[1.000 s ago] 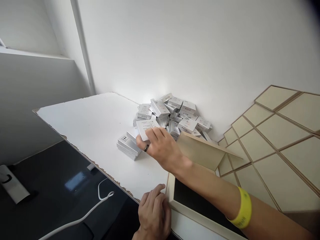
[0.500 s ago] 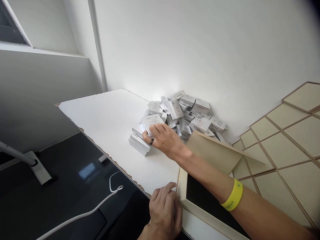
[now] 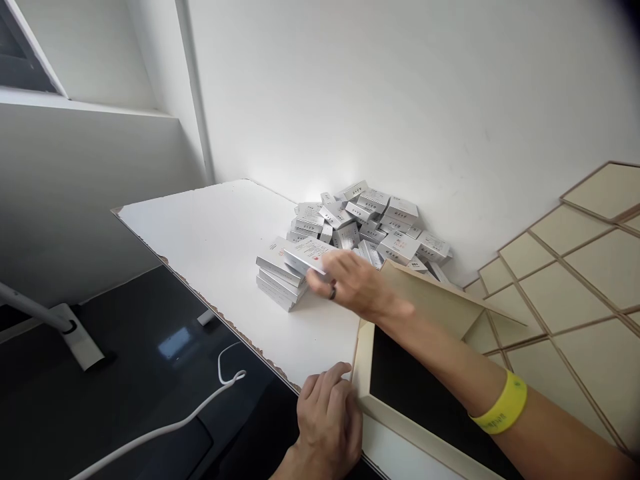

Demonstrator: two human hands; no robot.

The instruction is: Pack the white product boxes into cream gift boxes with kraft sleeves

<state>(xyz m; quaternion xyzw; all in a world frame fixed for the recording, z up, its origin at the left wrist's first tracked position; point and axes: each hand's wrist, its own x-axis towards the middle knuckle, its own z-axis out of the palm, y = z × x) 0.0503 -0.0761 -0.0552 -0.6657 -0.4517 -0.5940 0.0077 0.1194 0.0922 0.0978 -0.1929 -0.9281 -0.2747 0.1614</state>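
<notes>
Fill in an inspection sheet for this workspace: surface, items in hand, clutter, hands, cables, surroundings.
Surface: white tabletop, one edge chipped.
Items: silver box, held tilted at a stack of similar boxes; open cream box, dark inside.
Clutter: jumbled pile of silver boxes.
Hands: right hand grips the silver box; left hand curled beside the cream box, contact unclear.
Cables: white cable over a dark surface.
Surroundings: white wall; cream panels.

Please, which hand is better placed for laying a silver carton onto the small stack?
Right, most likely: the right hand holds a silver carton at the small stack. The left hand lies farther from it, beside the open cream box, with no carton visible in it.
</notes>
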